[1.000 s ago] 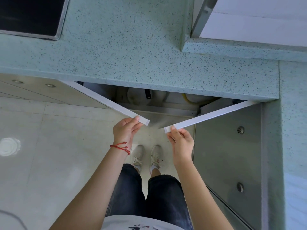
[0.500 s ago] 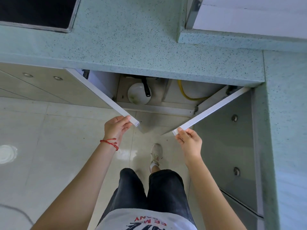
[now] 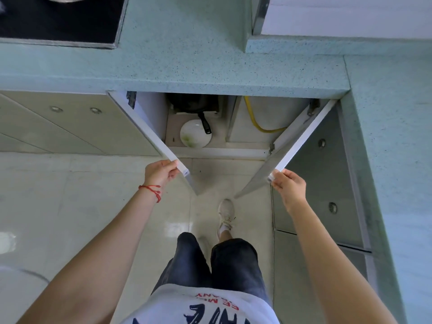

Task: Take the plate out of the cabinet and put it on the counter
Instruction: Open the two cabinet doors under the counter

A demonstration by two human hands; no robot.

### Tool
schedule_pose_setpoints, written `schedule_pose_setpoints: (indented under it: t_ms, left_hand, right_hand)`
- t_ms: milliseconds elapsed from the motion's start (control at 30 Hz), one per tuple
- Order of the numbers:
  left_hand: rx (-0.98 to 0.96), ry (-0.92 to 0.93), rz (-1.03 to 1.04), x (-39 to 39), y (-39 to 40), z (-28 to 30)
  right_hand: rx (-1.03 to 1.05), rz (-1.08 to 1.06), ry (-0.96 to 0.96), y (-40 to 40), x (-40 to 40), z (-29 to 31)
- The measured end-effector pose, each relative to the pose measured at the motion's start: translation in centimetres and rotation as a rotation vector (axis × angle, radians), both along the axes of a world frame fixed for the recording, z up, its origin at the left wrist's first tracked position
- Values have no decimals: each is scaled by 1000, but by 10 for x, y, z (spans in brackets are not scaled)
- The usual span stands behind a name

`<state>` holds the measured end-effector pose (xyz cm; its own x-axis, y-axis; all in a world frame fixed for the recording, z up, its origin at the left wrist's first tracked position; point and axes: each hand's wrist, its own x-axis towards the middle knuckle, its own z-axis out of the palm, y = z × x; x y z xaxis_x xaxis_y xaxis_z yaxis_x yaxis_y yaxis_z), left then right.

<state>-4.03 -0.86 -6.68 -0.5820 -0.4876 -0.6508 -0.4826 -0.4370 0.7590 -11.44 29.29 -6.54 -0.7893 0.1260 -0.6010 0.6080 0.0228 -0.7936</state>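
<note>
Doors [image 3: 149,127] swung wide | hands [image 3: 159,173] [image 3: 288,185] gripping edges | plate [image 3: 195,136] inside cabinet

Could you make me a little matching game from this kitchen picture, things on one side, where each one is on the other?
Things:
1. plate
2. yellow hose
3. left hand
4. right hand

Places:
A. gripping the edge of the right cabinet door
B. in the right compartment of the cabinet
C. gripping the edge of the left cabinet door
D. on the floor of the left compartment, below a black pan handle

Pairs: 1-D, 2-B, 3-C, 4-A
</note>
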Motion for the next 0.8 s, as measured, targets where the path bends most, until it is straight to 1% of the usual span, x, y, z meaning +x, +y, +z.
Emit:
schedule_pose_setpoints:
  t_ms: [200, 333, 467, 667, 800]
  left_hand:
    - [-78, -56, -37, 23, -12, 1]
    - [-140, -81, -68, 32, -17, 4]
    - [-258, -112, -116, 42, -21, 5]
    - [-475, -239, -156, 61, -36, 3]
    - [-530, -270, -134, 67, -37, 4]
  right_hand:
    - [101, 13, -7, 12, 7, 10]
    - [215, 36, -8, 16, 8, 13]
    - [285, 32, -14, 28, 9, 12]
    - [431, 46, 18, 54, 19, 13]
    - [485, 48, 53, 65, 22, 16]
